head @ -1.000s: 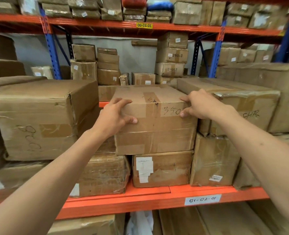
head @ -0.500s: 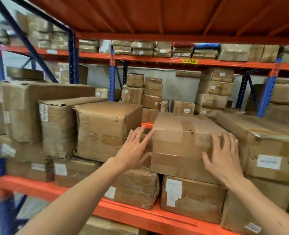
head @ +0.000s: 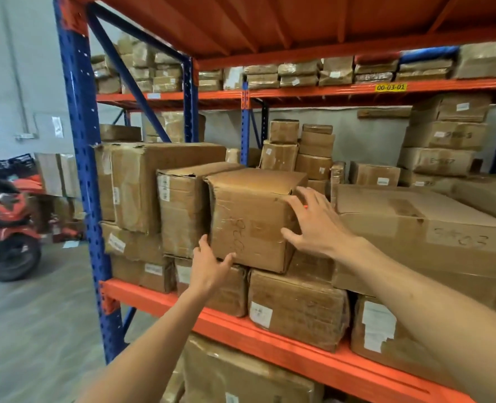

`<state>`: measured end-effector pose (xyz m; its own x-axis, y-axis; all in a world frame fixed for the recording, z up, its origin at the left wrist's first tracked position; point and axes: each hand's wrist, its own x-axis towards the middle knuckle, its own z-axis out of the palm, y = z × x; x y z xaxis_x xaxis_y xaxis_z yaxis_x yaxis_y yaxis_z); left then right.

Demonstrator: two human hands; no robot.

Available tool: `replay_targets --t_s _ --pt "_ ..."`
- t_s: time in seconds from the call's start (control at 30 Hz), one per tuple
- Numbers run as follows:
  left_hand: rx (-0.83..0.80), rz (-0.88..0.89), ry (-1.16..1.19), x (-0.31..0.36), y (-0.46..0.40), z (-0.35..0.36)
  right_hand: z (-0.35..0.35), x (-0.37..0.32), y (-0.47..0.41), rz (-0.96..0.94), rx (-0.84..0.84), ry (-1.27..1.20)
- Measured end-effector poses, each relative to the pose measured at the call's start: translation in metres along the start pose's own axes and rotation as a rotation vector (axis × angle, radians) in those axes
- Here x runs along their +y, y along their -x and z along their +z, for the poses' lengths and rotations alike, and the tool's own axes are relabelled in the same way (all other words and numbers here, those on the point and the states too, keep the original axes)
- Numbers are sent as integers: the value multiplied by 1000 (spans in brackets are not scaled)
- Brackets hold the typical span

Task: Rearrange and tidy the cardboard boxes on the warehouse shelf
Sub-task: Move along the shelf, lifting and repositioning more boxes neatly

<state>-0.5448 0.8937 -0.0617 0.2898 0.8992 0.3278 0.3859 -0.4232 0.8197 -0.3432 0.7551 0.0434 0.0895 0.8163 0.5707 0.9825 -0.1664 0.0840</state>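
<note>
Two hands on one box (head: 249,219): left hand (head: 209,264) cups lower corner, right hand (head: 313,225) spread flat on side

**Counts on the near shelf**

Two hands were raised: the left hand (head: 210,264) and the right hand (head: 316,225). On the near orange shelf (head: 270,341), four cardboard boxes made up the upper layer: the tall box (head: 142,184), the narrow box (head: 182,210), the scribbled box (head: 252,222) and the wide box (head: 415,242). One yellow label (head: 390,87) marked the far beam. One red vehicle (head: 5,228) stood on the floor. The far boxes were too many and too blurred to count.
</note>
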Motion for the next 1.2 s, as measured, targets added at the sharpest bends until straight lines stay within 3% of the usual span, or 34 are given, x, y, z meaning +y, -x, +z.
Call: replay_targets --t_s 0.13,0.4,0.53,0.6,0.7,0.93,1.07,1.2 --pt "-91 -52 1 -29 -28 -13 8 -42 -66 -60 -97 102" --pt "-276 67 14 -46 -72 -10 29 -104 -162 -165 -337 402" --pt "-323 10 108 -46 -79 -1 39 -119 -190 -161 -427 573" --pt "-340 -63 142 -42 -83 1 40 -122 -196 -152 -433 556" --pt "-358 -149 210 -33 -86 7 41 -104 -190 -149 -264 475" --pt "-252 21 464 -10 -106 30 8 -51 -153 102 -49 356" --pt "-446 45 714 -9 -133 32 -14 -35 -141 160 -183 258" --pt "-405 80 734 -12 -140 28 -26 -40 -146 153 -381 214"
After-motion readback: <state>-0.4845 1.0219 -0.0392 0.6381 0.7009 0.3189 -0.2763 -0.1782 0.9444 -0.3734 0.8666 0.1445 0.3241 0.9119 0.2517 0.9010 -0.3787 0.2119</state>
